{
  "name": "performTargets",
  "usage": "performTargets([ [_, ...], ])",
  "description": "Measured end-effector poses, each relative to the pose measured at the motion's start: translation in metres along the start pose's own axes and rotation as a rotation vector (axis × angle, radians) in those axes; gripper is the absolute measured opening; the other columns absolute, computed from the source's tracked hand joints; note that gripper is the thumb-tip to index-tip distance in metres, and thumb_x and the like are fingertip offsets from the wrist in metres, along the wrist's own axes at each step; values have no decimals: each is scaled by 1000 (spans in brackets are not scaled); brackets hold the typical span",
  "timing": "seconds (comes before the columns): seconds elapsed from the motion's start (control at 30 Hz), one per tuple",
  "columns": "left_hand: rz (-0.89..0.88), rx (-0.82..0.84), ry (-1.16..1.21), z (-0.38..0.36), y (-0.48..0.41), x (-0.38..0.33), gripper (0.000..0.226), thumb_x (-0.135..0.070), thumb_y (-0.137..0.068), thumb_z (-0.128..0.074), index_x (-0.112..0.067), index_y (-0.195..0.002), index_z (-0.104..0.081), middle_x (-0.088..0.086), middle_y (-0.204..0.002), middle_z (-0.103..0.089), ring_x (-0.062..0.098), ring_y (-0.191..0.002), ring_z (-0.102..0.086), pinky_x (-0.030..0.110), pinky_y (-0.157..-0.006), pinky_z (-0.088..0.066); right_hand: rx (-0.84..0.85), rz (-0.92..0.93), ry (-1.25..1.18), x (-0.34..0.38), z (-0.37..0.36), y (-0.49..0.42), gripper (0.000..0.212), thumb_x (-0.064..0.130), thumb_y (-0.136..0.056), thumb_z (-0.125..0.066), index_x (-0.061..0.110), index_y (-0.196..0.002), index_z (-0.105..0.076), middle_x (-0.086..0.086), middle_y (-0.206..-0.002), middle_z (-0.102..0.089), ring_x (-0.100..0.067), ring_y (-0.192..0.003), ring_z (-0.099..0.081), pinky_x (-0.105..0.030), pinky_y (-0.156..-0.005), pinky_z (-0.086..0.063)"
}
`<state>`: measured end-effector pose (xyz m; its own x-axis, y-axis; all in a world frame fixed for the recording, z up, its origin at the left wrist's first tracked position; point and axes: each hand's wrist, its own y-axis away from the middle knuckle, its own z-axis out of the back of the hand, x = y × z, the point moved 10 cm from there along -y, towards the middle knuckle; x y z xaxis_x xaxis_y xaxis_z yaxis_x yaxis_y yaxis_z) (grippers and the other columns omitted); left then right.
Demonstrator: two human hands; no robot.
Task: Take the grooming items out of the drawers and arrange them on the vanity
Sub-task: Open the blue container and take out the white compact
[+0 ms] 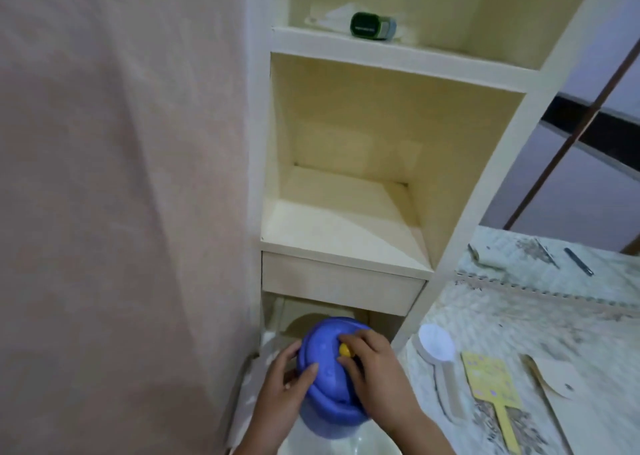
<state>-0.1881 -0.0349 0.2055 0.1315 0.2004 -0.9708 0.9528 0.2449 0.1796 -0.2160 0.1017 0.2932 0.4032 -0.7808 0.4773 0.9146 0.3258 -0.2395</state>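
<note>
Hiding most of the open cream drawer (266, 347), round blue plastic lid (325, 378) at 6 o'clock, translucent jar (346, 440) beneath cut off, left hand (280, 399) gripping its 9 o'clock edge, right hand (377, 375) pinching small yellow knob (345, 350).

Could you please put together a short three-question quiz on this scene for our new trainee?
1. True or false: the left hand and the right hand both touch the blue lid.
2. Multiple choice: the green and black item lies A) on the vanity top, B) on the upper shelf, C) in a drawer.
3. Fill in: the right hand's fingers close on the lid's small ____ knob.
Key: 1 true; 2 B; 3 yellow.
</note>
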Motion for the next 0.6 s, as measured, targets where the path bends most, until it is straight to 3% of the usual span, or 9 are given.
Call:
performTargets([
  [0.1, 2, 24, 19, 0, 0, 2, 40, -14, -62, -71, -18, -100, -57, -1, -98, -64, -9, -67, -64, 5, -58, -48, 42, -53, 75, 0, -2, -1, 48, 38, -75, -35, 17, -104, -66, -3, -94, -66, -14, -89, -63, -18, -82, -39],
  [0.23, -20, 62, 8, -3, -3, -4, 35, 8, -74, -69, -9, -101, -55, 3, -96, -61, -10, -61, -63, 3, -55, -47, 69, -86, 113, 1, -6, -1, 33, 31, -74, -41, 22, -89, -68, 4, -77, -64, -9, -65, -66, -13, -62, -47],
  [0.33, -55, 119, -5, -9, -4, -9, 40, 4, -66, -73, -21, -91, -54, -2, -96, -59, -12, -63, -63, 3, -54, -47, 84, -97, 182, 0, -6, 1, 31, 29, -71, -39, 27, -85, -67, 7, -76, -62, -8, -63, -63, -12, -59, -49],
  [0.43, -52, 119, -27, -7, -6, -6, 49, -12, -54, -81, -28, -91, -52, -3, -99, -59, -6, -70, -66, 5, -56, -48, 147, -107, 123, 0, -11, 2, 51, 34, -79, -24, 16, -108, -62, -5, -103, -58, -21, -90, -62, -23, -81, -50],
  [0.5, -48, 84, -42, -3, -6, -5, 59, -32, -39, -77, -30, -92, -53, -1, -102, -59, 8, -79, -65, 6, -61, -50, 143, -133, 56, -3, -10, 5, 49, 36, -89, -26, 15, -125, -52, -9, -121, -50, -24, -109, -54, -27, -95, -41],
  [0.6, -42, 83, -78, -1, -6, 0, 69, -44, -31, -79, -33, -94, -53, -2, -105, -59, 11, -91, -61, 6, -67, -50, 114, -160, -56, -6, -11, 11, 51, 39, -89, -31, 17, -132, -46, -7, -131, -45, -20, -122, -46, -16, -101, -28],
])
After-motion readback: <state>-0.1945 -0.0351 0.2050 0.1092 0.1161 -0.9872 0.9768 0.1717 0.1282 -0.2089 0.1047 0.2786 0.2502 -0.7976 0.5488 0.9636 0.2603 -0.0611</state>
